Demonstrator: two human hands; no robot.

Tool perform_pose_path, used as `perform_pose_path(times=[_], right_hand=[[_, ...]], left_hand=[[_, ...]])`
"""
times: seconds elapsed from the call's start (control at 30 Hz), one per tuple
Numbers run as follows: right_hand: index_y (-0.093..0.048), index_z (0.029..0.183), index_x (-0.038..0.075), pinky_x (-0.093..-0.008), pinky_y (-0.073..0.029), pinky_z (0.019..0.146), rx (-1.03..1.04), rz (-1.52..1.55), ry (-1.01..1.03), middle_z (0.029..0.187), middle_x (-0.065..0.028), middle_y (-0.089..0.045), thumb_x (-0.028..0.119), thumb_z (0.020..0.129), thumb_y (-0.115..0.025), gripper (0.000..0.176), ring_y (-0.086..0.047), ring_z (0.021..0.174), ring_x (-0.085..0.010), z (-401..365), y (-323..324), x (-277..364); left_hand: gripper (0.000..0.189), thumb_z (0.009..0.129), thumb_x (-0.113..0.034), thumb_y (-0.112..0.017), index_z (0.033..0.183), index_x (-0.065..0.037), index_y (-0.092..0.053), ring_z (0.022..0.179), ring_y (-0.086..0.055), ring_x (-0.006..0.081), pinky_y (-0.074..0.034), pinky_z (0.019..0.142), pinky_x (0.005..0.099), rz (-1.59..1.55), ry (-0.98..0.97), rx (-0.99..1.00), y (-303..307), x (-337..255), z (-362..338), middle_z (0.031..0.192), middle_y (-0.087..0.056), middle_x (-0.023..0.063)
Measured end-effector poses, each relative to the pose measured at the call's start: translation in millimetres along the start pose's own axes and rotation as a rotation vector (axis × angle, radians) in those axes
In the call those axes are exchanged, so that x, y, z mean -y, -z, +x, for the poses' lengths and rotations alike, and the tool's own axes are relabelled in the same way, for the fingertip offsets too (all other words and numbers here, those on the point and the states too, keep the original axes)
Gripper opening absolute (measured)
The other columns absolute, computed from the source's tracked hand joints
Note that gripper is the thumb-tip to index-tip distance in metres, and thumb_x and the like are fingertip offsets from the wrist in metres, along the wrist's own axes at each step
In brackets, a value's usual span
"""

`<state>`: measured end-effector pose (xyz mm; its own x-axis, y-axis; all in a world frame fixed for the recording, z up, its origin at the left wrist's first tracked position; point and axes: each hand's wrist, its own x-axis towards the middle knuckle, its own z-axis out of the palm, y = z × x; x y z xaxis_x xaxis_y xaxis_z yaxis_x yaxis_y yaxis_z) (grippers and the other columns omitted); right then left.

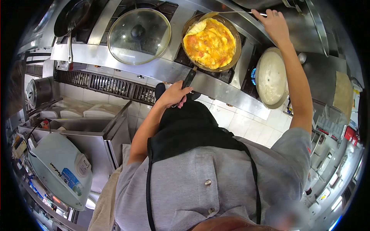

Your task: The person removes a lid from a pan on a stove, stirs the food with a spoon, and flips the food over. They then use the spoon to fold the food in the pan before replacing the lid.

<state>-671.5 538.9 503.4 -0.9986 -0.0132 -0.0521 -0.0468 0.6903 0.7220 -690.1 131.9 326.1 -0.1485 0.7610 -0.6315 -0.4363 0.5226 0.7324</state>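
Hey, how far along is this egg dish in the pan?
Done, by the look of it: the egg has set into a yellow sheet with red bits, filling the pan. In hand: the left hand grips the handle while the right hand holds a thin utensil toward the far rim, where one edge curls up. Left: the egg is still in the pan, so folding and serving probably remain.

A long steel stove (154, 66) carries four vessels on its burners. From the left stand a dark pan (71, 17), a pan under a glass lid (138, 35), a frying pan (238, 40) of egg and tomato (210, 42), and a whitish round pan (271, 77).
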Motion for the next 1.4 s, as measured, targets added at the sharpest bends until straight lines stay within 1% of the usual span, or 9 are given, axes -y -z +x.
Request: perform_pose_path(times=[0.03,0.13,0.4,0.47,0.5,0.57,0.77,1.2,1.4], right_hand=[[-0.048,0.136,0.030,-0.0353,-0.044,0.076,-0.054,0.001,0.013,0.089,-0.0116,-0.063,0.007,0.082,-0.052,0.059,-0.062,0.086,-0.0250,-5,-16,4],[-0.049,0.136,0.030,-0.0365,-0.044,0.077,0.084,0.118,-0.013,0.091,-0.0112,-0.062,0.006,0.084,-0.051,0.057,-0.062,0.086,-0.0255,-3,-22,13],[-0.050,0.135,0.028,-0.0397,-0.041,0.082,-0.149,0.057,0.247,0.096,-0.0096,-0.058,0.003,0.081,-0.052,0.060,-0.058,0.091,-0.0262,38,1,14],[-0.061,0.115,0.031,-0.0383,-0.041,0.076,-0.114,0.136,0.307,0.082,-0.0094,-0.055,0.014,0.088,-0.046,0.036,-0.054,0.078,-0.0241,46,24,13],[-0.061,0.115,0.031,-0.0383,-0.041,0.076,-0.115,0.135,0.307,0.082,-0.0094,-0.055,0.014,0.088,-0.046,0.036,-0.054,0.078,-0.0241,51,24,14],[-0.060,0.115,0.031,-0.0378,-0.041,0.075,-0.281,0.127,0.451,0.082,-0.0087,-0.055,0.013,0.087,-0.047,0.036,-0.053,0.077,-0.0239,61,26,15],[-0.058,0.114,0.031,-0.0366,-0.040,0.073,-0.488,0.125,0.542,0.080,-0.0066,-0.050,0.013,0.085,-0.048,0.035,-0.051,0.074,-0.0227,63,49,18],[-0.062,0.108,0.028,-0.0367,-0.039,0.073,-0.465,0.067,0.178,0.079,-0.0073,-0.052,0.016,0.084,-0.050,0.030,-0.052,0.078,-0.0241,34,43,19],[-0.064,0.103,0.027,-0.0383,-0.040,0.074,-0.382,0.021,0.179,0.080,-0.0088,-0.055,0.019,0.087,-0.049,0.023,-0.056,0.082,-0.0249,54,40,22]], left_hand=[[0.028,0.095,-0.026,-0.056,0.088,-0.002,-0.043,0.040,-0.049,0.0131,-0.041,0.035,0.0284,-0.006,-0.002,0.001,1,0,0,0.057,-0.050,0.0049],[0.028,0.095,-0.025,-0.056,0.088,-0.002,-0.043,0.039,-0.049,0.0133,-0.040,0.035,0.0285,0.005,-0.019,0.017,1,-2,-1,0.056,-0.050,0.0049],[0.031,0.094,-0.023,-0.057,0.090,0.003,-0.040,0.037,-0.049,0.0149,-0.040,0.032,0.0301,-0.022,-0.037,0.024,-1,2,2,0.054,-0.051,0.0080],[0.031,0.094,-0.023,-0.057,0.089,0.003,-0.040,0.037,-0.049,0.0149,-0.040,0.032,0.0301,-0.022,-0.036,0.019,-1,1,1,0.054,-0.051,0.0081],[0.031,0.094,-0.022,-0.057,0.089,0.003,-0.040,0.037,-0.049,0.0149,-0.040,0.032,0.0302,-0.018,-0.034,0.018,-1,-1,1,0.054,-0.051,0.0081],[0.031,0.094,-0.023,-0.057,0.089,0.004,-0.040,0.037,-0.048,0.0149,-0.040,0.032,0.0301,-0.020,-0.037,0.014,-2,-3,0,0.054,-0.050,0.0082],[0.032,0.093,-0.023,-0.058,0.090,0.004,-0.041,0.037,-0.048,0.0147,-0.040,0.032,0.0303,-0.015,-0.036,-0.003,-3,-1,0,0.055,-0.050,0.0083],[0.027,0.093,-0.025,-0.057,0.090,-0.002,-0.044,0.038,-0.047,0.0141,-0.040,0.033,0.0297,-0.054,0.011,0.019,-5,-2,1,0.056,-0.049,0.0058],[0.026,0.093,-0.024,-0.057,0.087,-0.002,-0.045,0.038,-0.048,0.0147,-0.041,0.034,0.0299,0.005,0.011,-0.004,-6,-2,3,0.055,-0.050,0.0062]])
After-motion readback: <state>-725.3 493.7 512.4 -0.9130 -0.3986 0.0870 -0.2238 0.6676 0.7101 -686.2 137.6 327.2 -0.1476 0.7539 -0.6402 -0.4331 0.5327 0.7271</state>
